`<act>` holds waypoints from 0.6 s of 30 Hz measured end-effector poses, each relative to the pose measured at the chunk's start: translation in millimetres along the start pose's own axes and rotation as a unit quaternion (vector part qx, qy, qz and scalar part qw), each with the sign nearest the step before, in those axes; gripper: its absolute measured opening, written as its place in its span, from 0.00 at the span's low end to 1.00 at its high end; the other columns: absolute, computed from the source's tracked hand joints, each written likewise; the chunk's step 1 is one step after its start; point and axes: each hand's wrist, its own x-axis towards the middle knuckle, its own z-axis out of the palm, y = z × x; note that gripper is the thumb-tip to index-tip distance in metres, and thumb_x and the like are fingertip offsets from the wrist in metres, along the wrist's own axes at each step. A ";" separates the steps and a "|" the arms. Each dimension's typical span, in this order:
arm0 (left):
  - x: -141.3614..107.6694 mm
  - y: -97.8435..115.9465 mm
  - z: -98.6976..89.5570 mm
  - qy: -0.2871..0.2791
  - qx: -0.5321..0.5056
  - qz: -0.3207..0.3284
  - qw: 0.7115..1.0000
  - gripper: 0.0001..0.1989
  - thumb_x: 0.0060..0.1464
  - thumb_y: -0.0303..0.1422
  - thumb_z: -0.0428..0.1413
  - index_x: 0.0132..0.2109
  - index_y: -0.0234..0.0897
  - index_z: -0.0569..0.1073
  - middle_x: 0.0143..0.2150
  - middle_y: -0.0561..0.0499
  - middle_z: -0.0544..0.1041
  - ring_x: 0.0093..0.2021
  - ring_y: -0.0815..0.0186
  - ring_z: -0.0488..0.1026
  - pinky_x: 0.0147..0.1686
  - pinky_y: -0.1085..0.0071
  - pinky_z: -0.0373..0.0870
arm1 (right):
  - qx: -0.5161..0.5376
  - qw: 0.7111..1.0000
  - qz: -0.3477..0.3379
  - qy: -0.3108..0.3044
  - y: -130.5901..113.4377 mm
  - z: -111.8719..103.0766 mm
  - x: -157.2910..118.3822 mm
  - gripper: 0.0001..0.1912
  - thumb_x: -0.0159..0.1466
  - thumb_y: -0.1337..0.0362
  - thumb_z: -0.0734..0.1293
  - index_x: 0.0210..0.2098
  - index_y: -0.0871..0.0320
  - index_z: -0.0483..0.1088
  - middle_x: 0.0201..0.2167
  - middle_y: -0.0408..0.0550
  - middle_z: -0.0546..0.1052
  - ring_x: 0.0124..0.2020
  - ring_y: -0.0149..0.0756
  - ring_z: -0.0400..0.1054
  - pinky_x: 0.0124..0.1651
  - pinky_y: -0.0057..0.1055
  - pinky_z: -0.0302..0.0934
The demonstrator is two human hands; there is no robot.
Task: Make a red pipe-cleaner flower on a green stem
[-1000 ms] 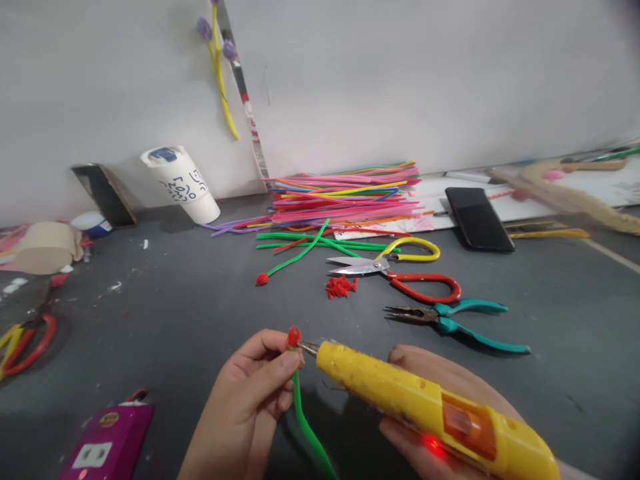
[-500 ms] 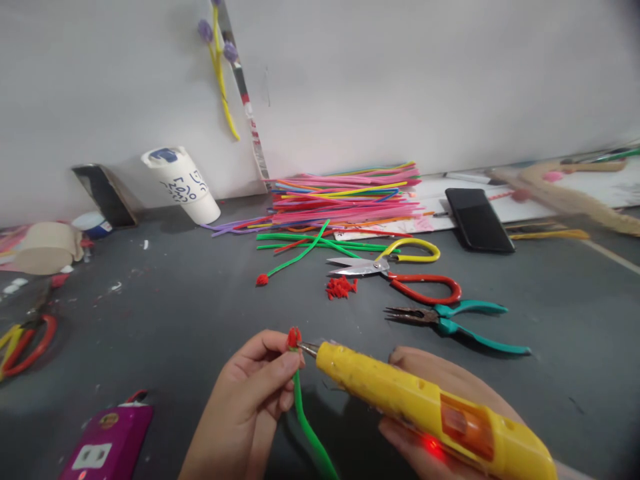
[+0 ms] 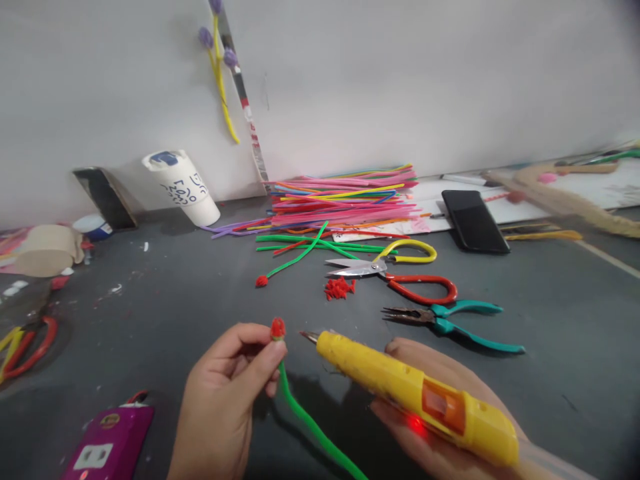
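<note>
Your left hand (image 3: 225,393) has drawn the green stem (image 3: 310,427) with its red bud (image 3: 278,328) clear of the glue gun (image 3: 410,397) nozzle — a second ago they touched. The stem's lower end is cut off at the bench's near edge. Left fingers pinch the stem below the bud; your right hand (image 3: 440,407) — largely hidden — is clamped on the gun.

Right hand (image 3: 440,427) mostly hidden under yellow glue gun (image 3: 415,400); wrist cut off at bottom edge. Left hand (image 3: 225,400) cut at the wrist by the bottom edge. Green stem (image 3: 315,430) runs out of frame below. Purple box (image 3: 107,443) cropped at bottom. Red-yellow scissors (image 3: 23,343) cut by left edge. Writing on white cup (image 3: 183,187) unreadable. Tan object (image 3: 565,200) far right blurred.
</note>
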 end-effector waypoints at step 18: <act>-11.5 8.6 4.5 -0.123 -0.005 -0.092 0.988 0.12 0.48 0.37 0.63 0.26 0.36 0.70 0.17 0.54 0.72 0.11 0.83 0.50 0.15 0.83 0.40 | -0.279 0.928 0.070 -0.238 -4.4 -8.1 40.3 0.26 0.67 0.52 0.60 0.19 0.59 0.74 0.16 0.48 0.74 0.18 0.35 0.67 0.21 0.29 0.44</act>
